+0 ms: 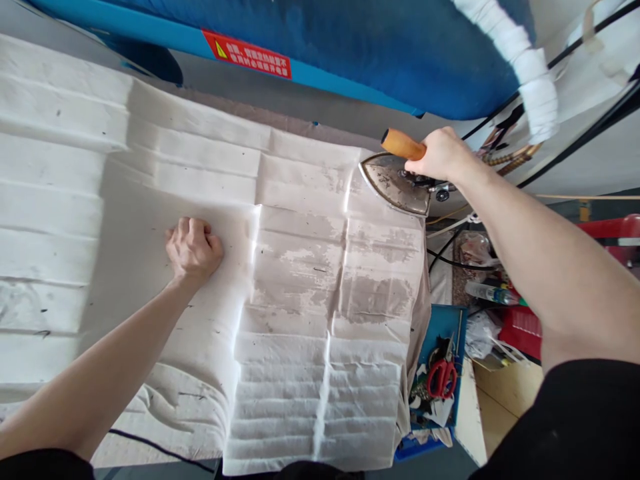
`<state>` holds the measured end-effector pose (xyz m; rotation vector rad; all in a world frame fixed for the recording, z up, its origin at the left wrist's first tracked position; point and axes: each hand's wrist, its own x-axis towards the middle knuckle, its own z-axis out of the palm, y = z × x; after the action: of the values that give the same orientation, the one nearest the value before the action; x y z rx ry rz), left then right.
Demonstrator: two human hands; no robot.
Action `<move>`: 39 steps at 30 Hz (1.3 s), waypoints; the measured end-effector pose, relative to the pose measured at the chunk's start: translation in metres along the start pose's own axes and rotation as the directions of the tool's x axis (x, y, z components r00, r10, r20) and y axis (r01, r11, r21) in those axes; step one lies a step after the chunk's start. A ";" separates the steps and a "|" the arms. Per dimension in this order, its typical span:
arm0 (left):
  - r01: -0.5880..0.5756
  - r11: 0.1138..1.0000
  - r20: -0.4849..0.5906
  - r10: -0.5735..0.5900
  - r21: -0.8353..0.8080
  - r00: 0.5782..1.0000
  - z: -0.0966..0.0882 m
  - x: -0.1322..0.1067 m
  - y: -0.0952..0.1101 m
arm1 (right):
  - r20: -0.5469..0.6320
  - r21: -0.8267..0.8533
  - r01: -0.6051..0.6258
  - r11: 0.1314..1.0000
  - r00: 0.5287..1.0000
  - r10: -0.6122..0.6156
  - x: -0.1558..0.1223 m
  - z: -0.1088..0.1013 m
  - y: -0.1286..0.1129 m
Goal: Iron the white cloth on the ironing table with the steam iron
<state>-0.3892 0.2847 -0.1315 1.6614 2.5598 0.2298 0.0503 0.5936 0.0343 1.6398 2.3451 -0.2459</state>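
My right hand (443, 157) is wrapped round the wooden handle of a steam iron (395, 181). The iron is at the right far edge of the cloth, its pointed end towards the left. My left hand (194, 250) is closed in a fist and rests on the smooth, shaded part of the pale cloth. Its fingertips and palm are hidden, so whether it pinches anything does not show. The creased white cloth (295, 267) covers the work surface, with raised fold lines and blotchy, damp-looking patches in the middle.
Beyond the cloth stands a blue padded machine (350, 47) with a red warning label (247, 55). A white wrapped hose (537, 87) hangs near the iron. To the right, a blue tray (435, 320) holds red-handled scissors (443, 379), near a plastic bottle (493, 293) and cables.
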 end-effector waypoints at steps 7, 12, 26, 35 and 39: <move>0.010 1.000 -0.014 -0.010 -0.017 1.000 0.002 0.000 -0.001 | -0.025 0.005 -0.014 1.000 1.000 0.014 0.000 0.001 0.000; -0.003 1.000 -0.002 0.003 -0.003 1.000 0.000 0.000 0.001 | -0.002 0.011 -0.013 1.000 1.000 0.013 0.001 0.001 0.001; -0.019 1.000 -0.019 0.019 0.024 1.000 0.001 -0.001 -0.001 | -0.005 -0.014 -0.018 1.000 1.000 0.017 0.001 0.001 0.001; -0.069 0.996 -0.009 0.070 0.052 0.998 0.000 0.001 0.000 | 0.033 -0.010 -0.001 1.000 0.999 0.001 0.001 -0.002 0.003; -0.073 0.997 -0.003 0.073 0.006 0.997 0.000 0.001 0.000 | 0.107 0.010 0.027 1.000 0.994 -0.028 -0.001 -0.017 -0.009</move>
<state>-0.3895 0.2861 -0.1314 1.7599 2.5069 0.2307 0.0403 0.5945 0.0511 1.5586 2.2908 -0.3419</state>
